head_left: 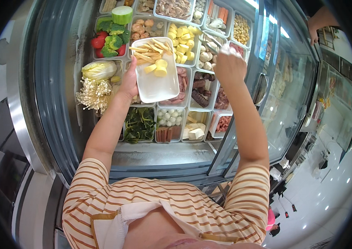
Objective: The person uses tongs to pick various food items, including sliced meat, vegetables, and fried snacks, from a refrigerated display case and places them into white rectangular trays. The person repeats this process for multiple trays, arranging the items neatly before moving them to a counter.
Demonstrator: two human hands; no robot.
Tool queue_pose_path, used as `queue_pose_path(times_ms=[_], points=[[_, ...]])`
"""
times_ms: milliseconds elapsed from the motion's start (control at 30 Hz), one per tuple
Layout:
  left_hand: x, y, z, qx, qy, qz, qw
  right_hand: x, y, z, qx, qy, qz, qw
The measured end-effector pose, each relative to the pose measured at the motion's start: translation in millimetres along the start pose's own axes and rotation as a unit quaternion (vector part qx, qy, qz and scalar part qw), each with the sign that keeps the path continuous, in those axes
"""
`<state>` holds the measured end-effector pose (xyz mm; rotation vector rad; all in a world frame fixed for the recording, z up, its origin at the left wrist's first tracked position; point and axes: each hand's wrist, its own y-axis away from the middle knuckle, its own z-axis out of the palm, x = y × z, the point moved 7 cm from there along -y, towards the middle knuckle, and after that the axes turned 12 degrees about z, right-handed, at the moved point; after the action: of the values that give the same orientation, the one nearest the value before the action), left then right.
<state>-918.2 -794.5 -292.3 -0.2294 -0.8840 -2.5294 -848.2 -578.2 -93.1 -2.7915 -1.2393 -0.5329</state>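
Observation:
My left hand point(129, 81) grips the left edge of a white rectangular tray point(158, 89), held over the food containers. Pale yellow strips point(151, 50) and a few thick yellow round slices point(160, 68) lie in its far half. My right hand point(230, 66) is closed on metal tongs point(211, 42), whose arms point left over a container of whitish round pieces point(206, 58); the hand is a little blurred. Beside that, a container of similar yellow slices point(182, 41) stands just past the tray. Whether the tongs pinch anything cannot be made out.
The containers sit in a glass-fronted display cooler with a sliding glass door point(284, 83) at right. Broccoli point(112, 41), enoki mushrooms point(93, 94), dark leafy greens point(139, 124) and white balls point(169, 117) fill several. Another person's hand point(313, 32) shows at the upper right.

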Motion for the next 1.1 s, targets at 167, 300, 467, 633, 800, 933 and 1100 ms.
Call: queue_pose_path(times_ms=[167,300,467,633,800,933,1100], points=[[7,10,18,-0.027,-0.014,0.008,1.000,2,92,-36,0.030,-0.051,-0.033,0.998],[10,24,36,-0.059,-0.043,0.012,0.997,-15,121,-24,0.002,-0.058,-0.032,0.998],[11,36,43,-0.059,-0.049,0.027,0.997,-24,130,-21,-0.111,-0.127,0.018,0.986],[22,45,27,-0.067,-0.011,-0.001,0.998,-5,125,-28,-0.171,-0.187,0.028,0.967],[27,40,18,-0.041,-0.023,0.028,0.999,19,56,14,-0.017,-0.040,0.019,0.999],[28,41,19,-0.034,-0.007,0.023,0.999,-2,0,34,0.053,0.035,-0.034,0.997],[24,37,14,-0.023,-0.023,0.015,0.999,-28,-27,52,-0.004,0.091,-0.132,0.987]])
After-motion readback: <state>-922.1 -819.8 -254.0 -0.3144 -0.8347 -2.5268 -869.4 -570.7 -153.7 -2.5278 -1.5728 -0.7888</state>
